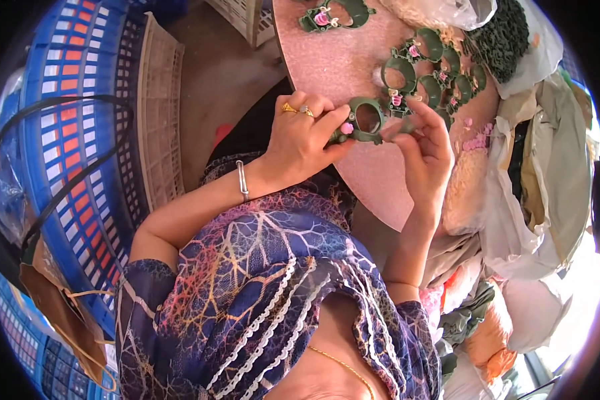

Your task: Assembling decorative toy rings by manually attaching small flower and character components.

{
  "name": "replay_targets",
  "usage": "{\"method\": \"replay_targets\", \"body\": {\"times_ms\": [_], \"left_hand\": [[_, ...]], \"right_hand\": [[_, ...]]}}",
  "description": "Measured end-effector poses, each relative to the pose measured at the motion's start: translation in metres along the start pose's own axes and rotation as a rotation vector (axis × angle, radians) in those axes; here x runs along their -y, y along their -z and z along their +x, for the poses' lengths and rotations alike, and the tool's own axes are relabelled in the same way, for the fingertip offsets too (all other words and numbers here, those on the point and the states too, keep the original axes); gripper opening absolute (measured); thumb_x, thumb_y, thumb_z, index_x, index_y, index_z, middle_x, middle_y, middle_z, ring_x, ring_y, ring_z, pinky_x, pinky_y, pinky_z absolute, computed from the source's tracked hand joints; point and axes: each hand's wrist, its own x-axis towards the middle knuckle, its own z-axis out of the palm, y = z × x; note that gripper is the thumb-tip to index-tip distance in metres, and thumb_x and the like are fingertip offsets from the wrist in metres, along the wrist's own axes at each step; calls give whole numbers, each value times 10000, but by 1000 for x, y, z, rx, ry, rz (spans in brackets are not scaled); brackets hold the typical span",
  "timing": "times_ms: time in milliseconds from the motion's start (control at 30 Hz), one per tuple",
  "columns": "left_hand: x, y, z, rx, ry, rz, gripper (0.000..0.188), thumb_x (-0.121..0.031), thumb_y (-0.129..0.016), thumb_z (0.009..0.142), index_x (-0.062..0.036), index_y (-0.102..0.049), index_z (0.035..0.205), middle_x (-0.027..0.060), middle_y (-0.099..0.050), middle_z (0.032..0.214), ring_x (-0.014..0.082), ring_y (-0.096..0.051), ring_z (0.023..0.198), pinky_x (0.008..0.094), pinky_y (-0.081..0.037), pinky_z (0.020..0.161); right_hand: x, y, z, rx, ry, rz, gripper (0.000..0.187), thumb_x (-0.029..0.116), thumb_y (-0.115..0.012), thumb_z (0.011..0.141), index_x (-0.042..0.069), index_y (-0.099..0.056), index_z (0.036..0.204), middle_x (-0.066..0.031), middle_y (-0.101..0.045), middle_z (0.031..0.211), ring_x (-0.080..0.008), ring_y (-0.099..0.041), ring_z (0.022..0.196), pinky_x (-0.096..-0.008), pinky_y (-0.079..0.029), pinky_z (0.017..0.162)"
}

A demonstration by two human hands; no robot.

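Note:
My left hand (305, 133) grips a green ring-shaped ornament (363, 101) by its left side, just over the table's near edge. A small pink flower (347, 128) on the ornament shows beside the thumb. At the ring's right side, my right hand (430, 143) has its thumb and fingertips drawn together. Something small and greenish is blurred near those fingertips, too unclear to name. Beyond that hand, several similar green ring ornaments (410, 70) with pink flowers stand clustered on the table. Another green ornament (362, 13) lies at the far edge of view.
The round pinkish table (333, 57) curves in front of me. On its right lie small pink pieces (477, 141), a beige pile (465, 190) and a dark green pile (502, 37). Open sacks (527, 233) crowd the right. A blue basket (67, 133) and beige crate (160, 100) stand left.

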Motion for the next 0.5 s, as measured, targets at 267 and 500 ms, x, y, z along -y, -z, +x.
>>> {"method": "replay_targets", "body": {"times_ms": [267, 500], "left_hand": [[0, 1, -3, -23, 14, -39, 471, -180, -821, 601, -78, -673, 1037, 17, -561, 882, 216, -520, 811, 380, -359, 738], [1, 3, -2, -11, 11, -48, 485, -200, -826, 598, -67, -678, 1040, 21, -573, 879, 210, -523, 808, 380, -360, 736]], "right_hand": [[20, -4, 37, 411, 270, -492, 109, 26, -650, 798, 52, -666, 903, -66, -659, 845, -223, -606, 786, -317, -427, 742], [25, -7, 48, 484, 285, -648, 75, 74, -653, 802, 68, -615, 867, -42, -651, 810, -228, -588, 779, -343, -380, 789]]}}
